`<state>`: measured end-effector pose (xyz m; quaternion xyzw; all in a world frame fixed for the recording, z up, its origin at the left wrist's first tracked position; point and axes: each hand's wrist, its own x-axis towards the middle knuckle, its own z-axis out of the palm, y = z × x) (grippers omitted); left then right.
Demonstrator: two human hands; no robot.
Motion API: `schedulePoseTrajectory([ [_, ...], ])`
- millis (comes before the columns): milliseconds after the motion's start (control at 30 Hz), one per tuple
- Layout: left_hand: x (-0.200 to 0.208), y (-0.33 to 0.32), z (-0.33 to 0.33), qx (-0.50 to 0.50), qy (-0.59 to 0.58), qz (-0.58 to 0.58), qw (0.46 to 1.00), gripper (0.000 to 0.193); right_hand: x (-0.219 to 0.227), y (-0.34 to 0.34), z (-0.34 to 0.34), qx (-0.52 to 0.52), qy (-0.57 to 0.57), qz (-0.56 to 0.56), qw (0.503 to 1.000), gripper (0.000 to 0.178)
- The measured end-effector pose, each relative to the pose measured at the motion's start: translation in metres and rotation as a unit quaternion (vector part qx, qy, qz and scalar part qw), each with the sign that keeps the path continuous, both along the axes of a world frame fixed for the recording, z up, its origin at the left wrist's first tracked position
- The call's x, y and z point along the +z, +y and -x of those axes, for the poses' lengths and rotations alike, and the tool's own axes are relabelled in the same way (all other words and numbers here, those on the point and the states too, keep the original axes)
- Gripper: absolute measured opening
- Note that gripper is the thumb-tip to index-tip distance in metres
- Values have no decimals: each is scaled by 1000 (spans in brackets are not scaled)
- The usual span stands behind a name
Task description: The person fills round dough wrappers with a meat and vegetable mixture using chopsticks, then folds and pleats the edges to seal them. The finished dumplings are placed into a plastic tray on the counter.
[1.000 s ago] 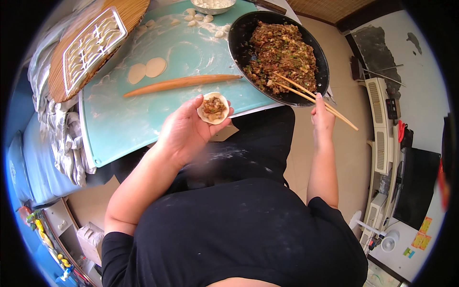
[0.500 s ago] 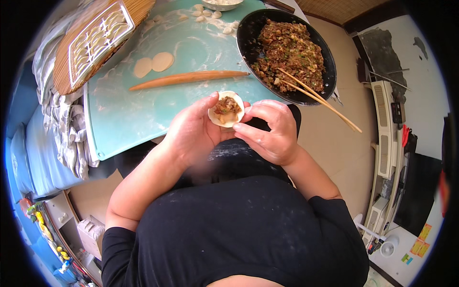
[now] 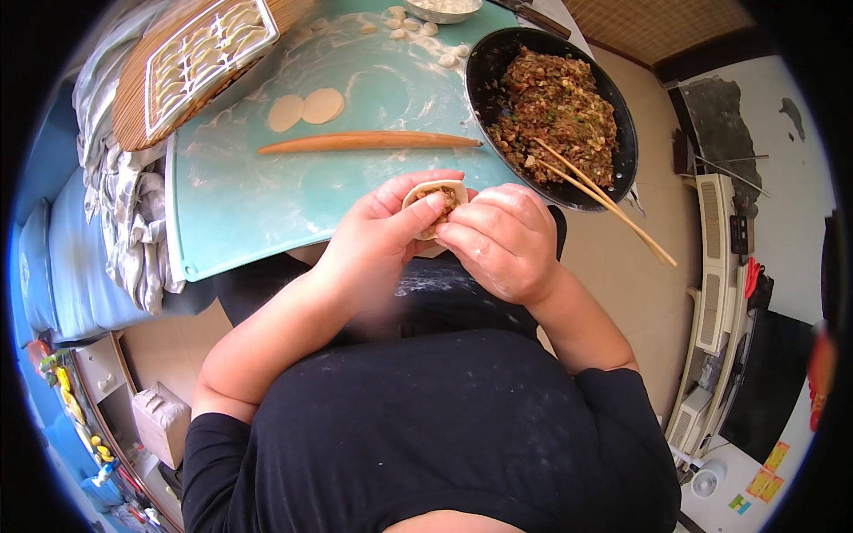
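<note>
Between my two hands, just off the table's near edge, is a round dumpling wrapper (image 3: 453,188) with brown minced filling (image 3: 437,197) in it. My left hand (image 3: 384,218) holds the wrapper from the left, its thumb pressed over the filling. On the other side, my right hand (image 3: 505,238) pinches the wrapper's edge with curled fingers dusted in flour. The wrapper is partly folded, and fingers hide much of its lower part. Beyond my hands a wooden rolling pin (image 3: 373,141) lies on the green mat, with flat round wrappers (image 3: 322,106) behind it.
A black pan (image 3: 627,151) of minced filling stands right, wooden chopsticks (image 3: 613,209) resting over its rim. Far left, a woven tray (image 3: 133,124) bears a white rack of dumplings (image 3: 209,53). Dough pieces (image 3: 430,28) and a bowl (image 3: 444,11) are at the back of the floury mat (image 3: 222,213).
My left thumb has come over the filling, and the wrapper, lying open before, is now partly folded. My right fingers have closed in on its edge. The view has shifted slightly.
</note>
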<state>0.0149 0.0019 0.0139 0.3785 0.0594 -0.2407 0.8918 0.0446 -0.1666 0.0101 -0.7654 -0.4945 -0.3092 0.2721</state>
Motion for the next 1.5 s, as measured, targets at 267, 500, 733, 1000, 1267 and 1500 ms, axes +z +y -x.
schedulePoseTrajectory([
  [267,-2,1,0,-31,-54,-89,994,27,8,-1,4,-4,91,-38,995,19],
  [500,-5,7,3,-48,-219,-164,961,46,16,-3,2,-6,160,-71,985,19],
  [733,11,6,7,-63,-260,-260,928,43,24,-3,5,3,187,-76,979,23],
  [1000,14,3,9,-12,-316,-317,894,51,33,-3,5,4,234,-61,970,24],
  [1267,18,5,10,-26,-322,-348,880,58,29,0,9,0,157,-41,987,22],
  [1500,3,7,11,0,-289,-364,885,50,21,0,8,-55,33,-18,998,24],
])
